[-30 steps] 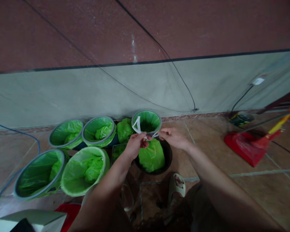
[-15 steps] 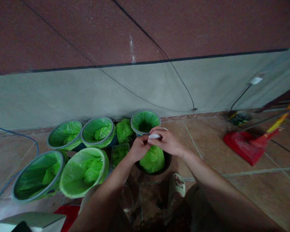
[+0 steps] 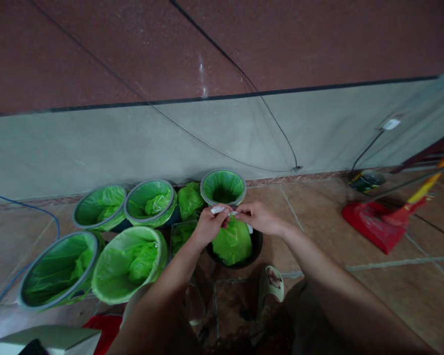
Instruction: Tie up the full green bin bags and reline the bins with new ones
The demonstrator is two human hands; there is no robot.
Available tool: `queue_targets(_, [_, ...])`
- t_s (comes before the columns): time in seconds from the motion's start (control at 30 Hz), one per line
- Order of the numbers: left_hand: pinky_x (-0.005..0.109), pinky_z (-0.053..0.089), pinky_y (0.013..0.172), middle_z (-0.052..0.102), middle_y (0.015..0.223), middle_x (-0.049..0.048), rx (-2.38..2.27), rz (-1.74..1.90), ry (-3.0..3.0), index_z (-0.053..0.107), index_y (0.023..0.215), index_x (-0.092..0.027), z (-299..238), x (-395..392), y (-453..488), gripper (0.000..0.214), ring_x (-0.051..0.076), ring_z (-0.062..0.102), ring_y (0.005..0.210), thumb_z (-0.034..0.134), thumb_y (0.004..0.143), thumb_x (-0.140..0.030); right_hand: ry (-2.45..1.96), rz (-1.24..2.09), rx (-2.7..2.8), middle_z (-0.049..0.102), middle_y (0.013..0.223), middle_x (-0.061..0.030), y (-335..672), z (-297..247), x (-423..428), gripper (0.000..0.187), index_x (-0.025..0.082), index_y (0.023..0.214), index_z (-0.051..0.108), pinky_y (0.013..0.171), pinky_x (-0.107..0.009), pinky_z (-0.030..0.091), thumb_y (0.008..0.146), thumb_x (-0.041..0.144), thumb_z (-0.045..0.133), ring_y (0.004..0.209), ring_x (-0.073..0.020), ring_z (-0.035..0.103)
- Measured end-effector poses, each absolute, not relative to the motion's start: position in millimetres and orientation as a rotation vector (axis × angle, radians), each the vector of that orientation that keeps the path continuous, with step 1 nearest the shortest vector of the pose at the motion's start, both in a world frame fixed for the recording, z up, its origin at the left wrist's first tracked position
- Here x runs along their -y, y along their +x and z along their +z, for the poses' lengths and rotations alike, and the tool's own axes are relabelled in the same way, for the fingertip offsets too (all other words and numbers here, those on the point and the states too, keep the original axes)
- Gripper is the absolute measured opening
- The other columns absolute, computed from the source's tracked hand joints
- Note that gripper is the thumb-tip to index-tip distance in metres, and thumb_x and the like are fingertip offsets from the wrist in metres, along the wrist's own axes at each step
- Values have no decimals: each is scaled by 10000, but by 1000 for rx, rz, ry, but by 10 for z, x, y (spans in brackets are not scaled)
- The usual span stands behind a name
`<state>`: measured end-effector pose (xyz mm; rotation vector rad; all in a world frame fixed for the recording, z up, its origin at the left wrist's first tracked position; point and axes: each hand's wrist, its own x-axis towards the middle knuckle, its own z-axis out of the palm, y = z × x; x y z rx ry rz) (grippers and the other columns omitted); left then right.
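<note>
The fingers of the left hand [image 3: 210, 224] are curled nearly closed on a white drawstring [image 3: 217, 210], one loose end poking up past the knuckles, and those of the right hand [image 3: 258, 217] are pinched together on the short length of it between the two, with a white end hanging below; whether a knot has formed there is too small to tell. Just under them, toward six o'clock, the bulging green bag [image 3: 231, 244] sits in a black bin [image 3: 258, 250]; it looks filled and gathered up, its mouth hidden by the hands, and it has not been lifted out. Out from that bin, a grey-rimmed bin [image 3: 240, 183] at twelve o'clock has its green liner spread in place, a second green bundle [image 3: 190, 199] lies at ten, and a small clear container [image 3: 183, 236] stands at nine. Farther off, between eight and ten o'clock, four lined bins [image 3: 166, 217] cluster, each with crumpled green plastic inside. At three o'clock, well apart, a red dustpan [image 3: 373, 227] rests on the tiled floor [image 3: 318, 236]
</note>
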<state>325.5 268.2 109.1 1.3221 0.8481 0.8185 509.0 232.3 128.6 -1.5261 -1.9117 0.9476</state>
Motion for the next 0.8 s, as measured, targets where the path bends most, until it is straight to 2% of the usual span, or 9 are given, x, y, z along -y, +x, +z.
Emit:
queue_targets(0.13, [230, 448, 531, 649, 625, 1, -922, 789, 1160, 711, 853, -155, 1129, -2642, 3262, 290, 118, 584, 539, 710, 719, -412, -1501, 1085, 1927, 460, 560, 41, 5144, 1372, -2290, 331, 153, 677, 639, 521, -226, 257, 842, 419, 530, 545, -84, 372])
queue_targets(0.23, [241, 459, 584, 683, 665, 24, -908, 776, 1127, 729, 769, -139, 1127, -2636, 3252, 260, 129, 600, 595, 777, 635, -357, -1406, 1275, 1944, 407, 551, 53, 5135, 1390, -2261, 336, 159, 650, 597, 507, -220, 257, 825, 440, 540, 536, -80, 354])
queue_targets(0.33, [235, 445, 613, 681, 653, 14, -883, 810, 1220, 727, 682, -142, 1099, -2663, 3234, 182, 111, 571, 590, 803, 574, -268, -1418, 1308, 1981, 401, 543, 57, 5121, 1358, -2254, 294, 160, 658, 604, 495, -215, 245, 807, 409, 561, 523, -76, 349])
queue_targets(0.53, [238, 444, 669, 677, 686, 5, -876, 850, 1516, 712, 667, -164, 1108, -2726, 3194, 43, 120, 571, 644, 715, 624, -160, -1509, 1239, 1956, 467, 559, 41, 5154, 1335, -2287, 291, 144, 702, 658, 512, -213, 281, 802, 401, 565, 543, -83, 395])
queue_targets(0.8, [232, 442, 689, 639, 795, 9, -945, 1074, 1647, 688, 766, -186, 1114, -2663, 3247, 137, 120, 566, 707, 576, 725, -119, -1497, 958, 1710, 652, 737, -13, 5075, 1267, -2377, 294, 144, 849, 708, 628, -234, 377, 863, 360, 508, 669, -119, 533])
